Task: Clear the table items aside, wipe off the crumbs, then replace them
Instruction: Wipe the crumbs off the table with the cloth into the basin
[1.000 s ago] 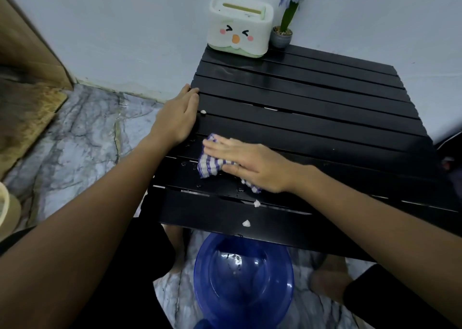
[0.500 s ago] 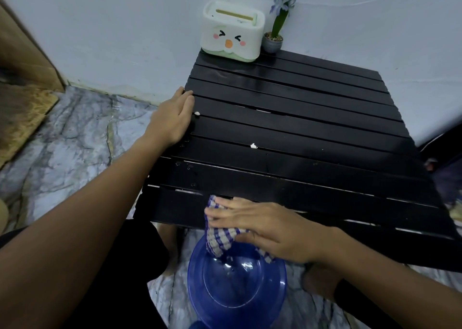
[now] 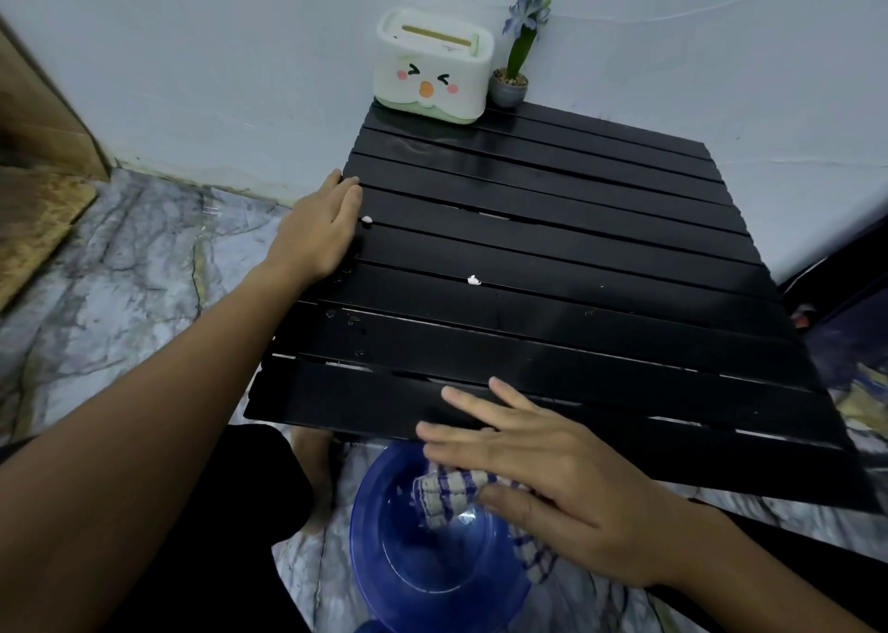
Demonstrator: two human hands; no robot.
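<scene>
— Crumbs: where do they lie on the black slatted desk (image 3: pixel 552 248)?

— Two white crumbs show. One crumb (image 3: pixel 367 219) sits at the left edge, just beside the fingertips of the left hand (image 3: pixel 321 233). A second crumb (image 3: pixel 474 280) rests near the middle of the desk, on a slat farther toward the person.

— And the hands?

— The left hand lies flat on the desk's left edge, fingers straight, holding nothing. The right hand (image 3: pixel 557 493) hangs past the near edge of the desk, over a blue basin (image 3: pixel 423 560) on the marble floor (image 3: pixel 120 272). Its fingers are spread and mostly straight, while the thumb pins a blue-and-white checked cloth (image 3: pixel 447 493) against the underside of the hand. So the grip on the cloth is closed at the thumb; part of the cloth bunches below the fingers and a tail of it hangs out beneath the palm.

— What stands at the far end?

— A white tissue box (image 3: pixel 435 72) with a cartoon face and a green base sits at the far left corner of the desk, against the pale wall (image 3: pixel 216 55). Just beside it, to the right, stands a small grey pot with a purple flower (image 3: pixel 516 55), also at the wall.

— Anything else visible?

— A brown mat (image 3: pixel 33 219) lies on the floor at far left, and a bare foot (image 3: pixel 312 445) shows beneath the near edge of the desk.
</scene>
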